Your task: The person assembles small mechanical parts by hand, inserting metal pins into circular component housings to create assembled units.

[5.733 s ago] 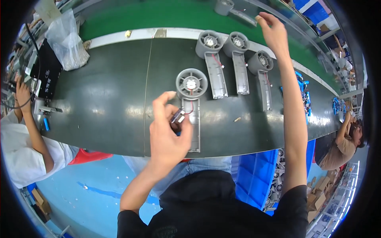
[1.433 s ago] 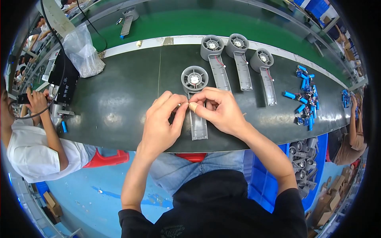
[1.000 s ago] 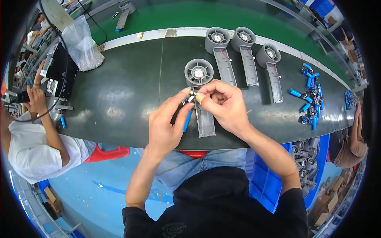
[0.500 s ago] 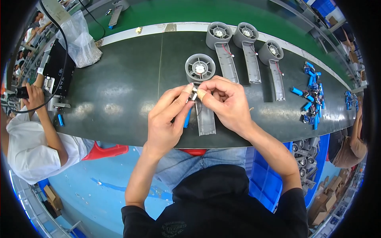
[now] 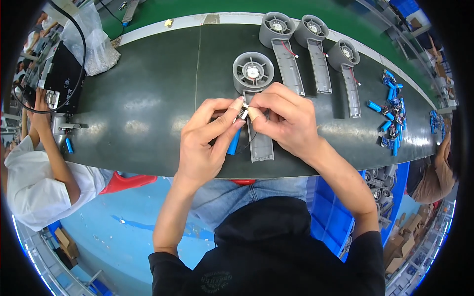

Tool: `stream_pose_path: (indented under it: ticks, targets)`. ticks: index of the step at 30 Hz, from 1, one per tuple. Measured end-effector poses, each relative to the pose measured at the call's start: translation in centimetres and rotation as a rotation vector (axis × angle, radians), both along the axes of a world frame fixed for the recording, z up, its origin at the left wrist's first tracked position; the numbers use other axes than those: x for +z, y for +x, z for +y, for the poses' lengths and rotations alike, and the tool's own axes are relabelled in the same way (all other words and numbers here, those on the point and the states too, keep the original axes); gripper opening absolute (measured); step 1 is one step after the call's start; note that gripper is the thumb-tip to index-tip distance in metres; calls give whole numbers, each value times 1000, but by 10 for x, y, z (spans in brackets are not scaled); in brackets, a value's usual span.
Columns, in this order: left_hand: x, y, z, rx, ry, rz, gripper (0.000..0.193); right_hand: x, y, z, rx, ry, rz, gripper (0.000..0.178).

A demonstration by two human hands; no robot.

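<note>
Over the near part of the bench, a small circuit board with a white connector (image 5: pixel 242 114) is pinched between the thumb and fingers of my left hand (image 5: pixel 202 138). A blue cylindrical battery (image 5: pixel 234 142) hangs just below it, partly covered by that hand. My right hand (image 5: pixel 291 118) closes thumb and finger at the board's upper right end; what lies in that pinch is too small to make out. Under both hands lies a grey fan housing (image 5: pixel 253 72) with a round spoked head and an open, trough-shaped handle (image 5: pixel 261 148). A thin dark wire runs beside the battery.
Three more grey fan housings (image 5: pixel 277 27) with red wires lie at the back right. Blue batteries with boards (image 5: pixel 393 116) are heaped farther right. At left are a black box device (image 5: pixel 64 74), a clear bag (image 5: pixel 96 52) and a co-worker (image 5: pixel 47 182). A blue bin (image 5: pixel 330 212) stands below the bench.
My head view has shifted slightly, so the bench appears higher. Both hands stay together at the board with only small finger movement. The co-worker's hand at left has moved at the device.
</note>
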State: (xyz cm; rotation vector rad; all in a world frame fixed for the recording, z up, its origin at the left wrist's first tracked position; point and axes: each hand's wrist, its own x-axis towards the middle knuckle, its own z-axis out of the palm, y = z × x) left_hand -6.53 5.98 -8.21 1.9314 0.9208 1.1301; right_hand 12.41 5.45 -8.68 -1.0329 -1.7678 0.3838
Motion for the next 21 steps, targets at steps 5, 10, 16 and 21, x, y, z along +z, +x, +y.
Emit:
stream_pose_path:
  ticks: [5,10,16,21]
  targets:
    - [3,-1,-3,8,-75,-12,34,1,-2,0,10,-20,10,15]
    - [2,2,-5,42,-50,-19,35,2,-3,-1,-70,90,-99,17]
    - [-2,2,-4,21,-45,-58,35,2,-2,2,-62,173,-182,20]
    - [3,-1,-4,-30,-102,-12,36,-1,0,2,-50,201,-201,23]
